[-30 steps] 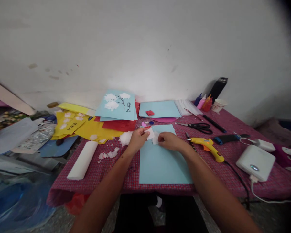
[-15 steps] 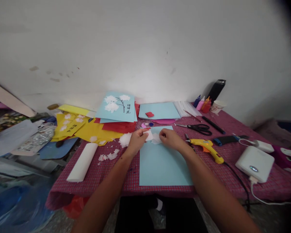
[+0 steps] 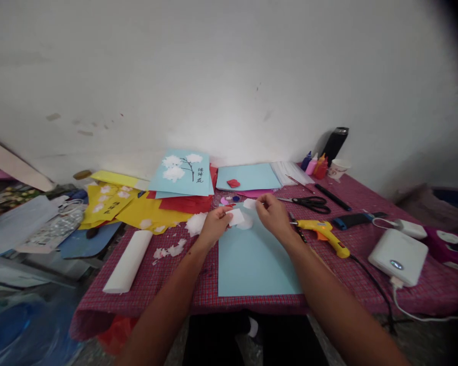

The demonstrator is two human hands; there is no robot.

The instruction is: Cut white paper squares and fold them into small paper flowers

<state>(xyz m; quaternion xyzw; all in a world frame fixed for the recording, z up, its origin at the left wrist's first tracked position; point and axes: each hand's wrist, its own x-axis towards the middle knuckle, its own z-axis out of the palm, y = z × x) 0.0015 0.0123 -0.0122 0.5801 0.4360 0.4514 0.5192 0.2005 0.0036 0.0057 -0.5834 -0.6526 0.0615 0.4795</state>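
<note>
A light blue sheet of paper [image 3: 255, 264] lies on the checked tablecloth in front of me. Over its far left part, my left hand [image 3: 215, 223] pinches a small white piece of paper [image 3: 235, 217]. To the right, my right hand [image 3: 272, 213] is closed on a small white scrap of tissue paper [image 3: 250, 204] at its fingertips. Beneath and between the hands, another white tissue piece [image 3: 245, 222] rests on the blue sheet. A fluffy pile of white tissue [image 3: 196, 223] sits left of my left hand.
A yellow glue gun [image 3: 324, 235], scissors [image 3: 309, 203] and a white power bank [image 3: 399, 254] lie to the right. On the left are a white paper roll [image 3: 130, 262] and torn tissue scraps [image 3: 171, 250]. A blue card with white flowers [image 3: 183, 173] tops a stack behind.
My right hand has risen slightly and moved right, lifting a white scrap off the tissue over the sheet. My left hand still pinches its paper. The view has shifted a little.
</note>
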